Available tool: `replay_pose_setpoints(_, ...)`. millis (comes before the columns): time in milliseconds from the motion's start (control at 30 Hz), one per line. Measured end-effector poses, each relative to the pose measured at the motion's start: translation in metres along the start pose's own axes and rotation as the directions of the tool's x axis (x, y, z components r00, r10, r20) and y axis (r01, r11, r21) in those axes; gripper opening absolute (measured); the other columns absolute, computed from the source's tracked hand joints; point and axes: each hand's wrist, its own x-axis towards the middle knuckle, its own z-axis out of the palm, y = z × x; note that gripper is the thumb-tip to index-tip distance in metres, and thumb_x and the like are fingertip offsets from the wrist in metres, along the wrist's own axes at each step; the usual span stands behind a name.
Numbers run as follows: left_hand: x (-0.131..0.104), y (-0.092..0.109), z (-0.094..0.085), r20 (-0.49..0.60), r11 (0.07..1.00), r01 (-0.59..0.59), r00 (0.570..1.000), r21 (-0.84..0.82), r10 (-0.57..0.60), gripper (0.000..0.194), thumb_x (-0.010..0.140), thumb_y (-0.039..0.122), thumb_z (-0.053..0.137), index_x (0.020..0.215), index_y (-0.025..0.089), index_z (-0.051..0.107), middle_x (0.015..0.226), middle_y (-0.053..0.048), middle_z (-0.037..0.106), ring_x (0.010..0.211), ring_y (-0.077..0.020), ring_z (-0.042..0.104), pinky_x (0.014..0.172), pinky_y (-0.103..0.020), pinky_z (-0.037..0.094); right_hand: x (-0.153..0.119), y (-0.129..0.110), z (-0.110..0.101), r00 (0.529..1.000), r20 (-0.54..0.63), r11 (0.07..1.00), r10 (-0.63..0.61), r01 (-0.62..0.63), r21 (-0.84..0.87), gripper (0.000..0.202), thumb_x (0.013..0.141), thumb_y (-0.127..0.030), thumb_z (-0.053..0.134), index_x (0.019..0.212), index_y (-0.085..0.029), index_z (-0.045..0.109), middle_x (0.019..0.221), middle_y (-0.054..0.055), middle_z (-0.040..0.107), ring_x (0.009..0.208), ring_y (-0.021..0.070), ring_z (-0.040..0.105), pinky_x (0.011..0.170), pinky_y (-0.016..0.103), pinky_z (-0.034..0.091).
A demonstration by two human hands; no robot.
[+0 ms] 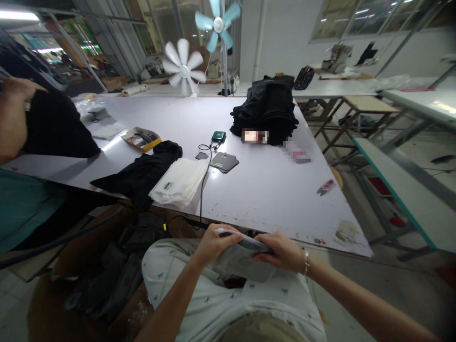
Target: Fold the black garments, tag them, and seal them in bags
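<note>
Above my lap, a translucent plastic bag [242, 266] with something grey along its upper edge is stretched between my hands. My left hand [215, 244] pinches its left top corner, thumb on top. On the other side, my right hand [283, 251], with a bracelet at the wrist, grips the right end with the fingers curled round it. What the bag contains cannot be made out clearly. On the table ahead lies a stack of flat whitish plastic bags [180, 183]. Dark card tags [224, 162] are piled to the right of that stack.
A tall pile of black garments [265, 107] stands at the table's back right. Left of the bags lies a black garment [142, 171], with a yellow box [141, 138] behind it. Pink snips [326, 186] lie near the right edge. Another person's arm [12, 118] holds black cloth.
</note>
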Motion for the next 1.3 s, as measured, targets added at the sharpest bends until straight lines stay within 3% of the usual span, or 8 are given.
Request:
replay_pose_setpoints(200,-0.001,-0.002,-0.004,0.231,0.992,0.009,0.973,-0.123,0.020,0.032,0.065,0.030,0.069,0.092,0.013,0.068,0.088,-0.008,0.067,0.077,-0.0174,0.059,0.068,-0.022,0.043,-0.002,-0.004,0.006,0.997,-0.021,0.996,-0.072,0.071,-0.050,0.029,0.087,-0.041,0.038,0.079,-0.017,0.052,0.068,0.003,0.060,0.059,0.0124,0.054,0.052,0.022,0.032)
replay_pose_setpoints(333,-0.004,-0.006,0.002,0.023,0.998,-0.052,0.998,-0.021,0.052,0.025,0.071,0.034,0.062,0.079,0.011,0.070,0.074,-0.007,0.068,0.070,-0.0162,0.059,0.063,-0.021,0.043,0.001,-0.007,0.003,0.999,-0.029,0.995,-0.025,0.022,-0.097,0.030,0.085,-0.044,0.041,0.082,-0.017,0.053,0.068,0.002,0.061,0.060,0.0127,0.054,0.053,0.022,0.032)
replay_pose_setpoints(433,-0.006,-0.006,0.008,-0.120,0.998,-0.063,0.991,0.019,0.065,0.025,0.073,0.035,0.060,0.073,0.011,0.069,0.069,-0.005,0.066,0.064,-0.0145,0.057,0.058,-0.019,0.042,0.006,-0.012,0.005,0.989,-0.143,0.982,0.029,-0.055,-0.180,0.035,0.082,-0.051,0.043,0.091,-0.019,0.054,0.076,0.004,0.062,0.068,0.0151,0.056,0.058,0.024,0.034)
replay_pose_setpoints(567,-0.012,0.001,0.020,-0.194,0.997,-0.078,0.978,0.015,0.080,0.024,0.075,0.033,0.058,0.074,0.012,0.069,0.070,-0.005,0.067,0.065,-0.0145,0.058,0.059,-0.019,0.043,0.014,-0.021,0.012,0.919,-0.390,0.954,0.051,-0.160,-0.252,0.038,0.091,-0.039,0.029,0.072,-0.017,0.053,0.064,0.003,0.057,0.059,0.0127,0.050,0.057,0.024,0.030)
replay_pose_setpoints(667,-0.023,0.009,0.029,-0.235,0.994,-0.108,0.966,0.015,0.109,0.023,0.076,0.032,0.056,0.076,0.013,0.069,0.072,-0.004,0.067,0.067,-0.0147,0.059,0.061,-0.019,0.044,0.017,-0.026,0.012,0.861,-0.505,0.938,-0.059,-0.125,-0.323,0.038,0.091,-0.032,0.030,0.061,-0.017,0.048,0.055,0.002,0.051,0.052,0.0107,0.042,0.054,0.025,0.025)
replay_pose_setpoints(867,-0.045,0.021,0.032,-0.257,0.982,-0.143,0.951,0.120,0.170,0.021,0.077,0.030,0.057,0.078,0.015,0.071,0.061,-0.001,0.065,0.054,-0.0108,0.056,0.051,-0.016,0.041,0.020,-0.031,-0.002,0.820,-0.495,0.936,-0.289,0.135,-0.325,0.039,0.090,-0.026,0.029,0.054,-0.018,0.040,0.048,-0.001,0.042,0.045,0.0091,0.031,0.049,0.025,0.022)
replay_pose_setpoints(1067,-0.050,0.023,0.033,-0.290,0.958,-0.229,0.918,0.170,0.271,0.017,0.077,0.026,0.056,0.077,0.018,0.072,0.063,0.000,0.067,0.053,-0.0108,0.059,0.051,-0.015,0.043,0.018,-0.028,-0.012,0.877,-0.382,0.929,-0.292,0.164,-0.332,0.041,0.091,-0.035,0.026,0.060,-0.017,0.045,0.052,0.000,0.045,0.048,0.0099,0.035,0.049,0.025,0.022)
replay_pose_setpoints(1300,-0.050,0.034,0.034,-0.315,0.977,-0.188,0.925,0.104,0.212,0.017,0.075,0.028,0.057,0.074,0.018,0.071,0.065,-0.001,0.068,0.057,-0.0118,0.060,0.056,-0.016,0.043,0.014,-0.021,-0.020,0.817,-0.428,0.901,-0.386,0.233,-0.367,0.034,0.088,-0.024,0.033,0.055,-0.018,0.036,0.048,-0.002,0.039,0.046,0.0100,0.027,0.049,0.026,0.020)
